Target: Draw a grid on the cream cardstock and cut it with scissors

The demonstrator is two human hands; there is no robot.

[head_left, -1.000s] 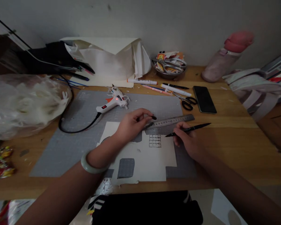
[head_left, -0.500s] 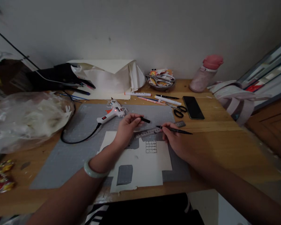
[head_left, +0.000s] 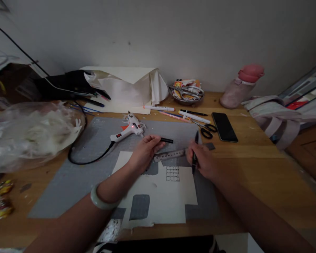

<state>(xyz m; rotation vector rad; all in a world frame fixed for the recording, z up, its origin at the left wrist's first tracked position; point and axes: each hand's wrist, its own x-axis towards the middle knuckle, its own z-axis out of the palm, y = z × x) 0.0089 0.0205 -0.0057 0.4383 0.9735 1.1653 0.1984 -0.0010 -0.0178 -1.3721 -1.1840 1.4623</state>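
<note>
My left hand (head_left: 148, 147) pinches a short black pen cap (head_left: 167, 140) above the grey cutting mat. My right hand (head_left: 200, 158) is closed around a slim black pen (head_left: 196, 140), which stands almost upright, blurred by motion. Between and beneath both hands a steel ruler (head_left: 171, 154) lies across the mat, its right end passing behind my right hand. Nearer to me lies a cut-out sheet of white card (head_left: 168, 200) with notches and a grey window-like gap. A small drawn grid of rounded squares (head_left: 172, 173) is near the card's upper right.
A white glue gun (head_left: 129, 129) with a lit red light lies on the cutting mat (head_left: 76, 189). Behind are markers (head_left: 159, 108), black-handled scissors (head_left: 208, 131), a phone (head_left: 224, 127), a bowl (head_left: 186, 101) and a pink bottle (head_left: 241, 86). A plastic bag (head_left: 34, 137) sits left.
The pen in my right hand has turned from nearly flat to almost upright, its former tip end swinging away from the cap. My left hand still holds the cap. The view has shifted slightly.
</note>
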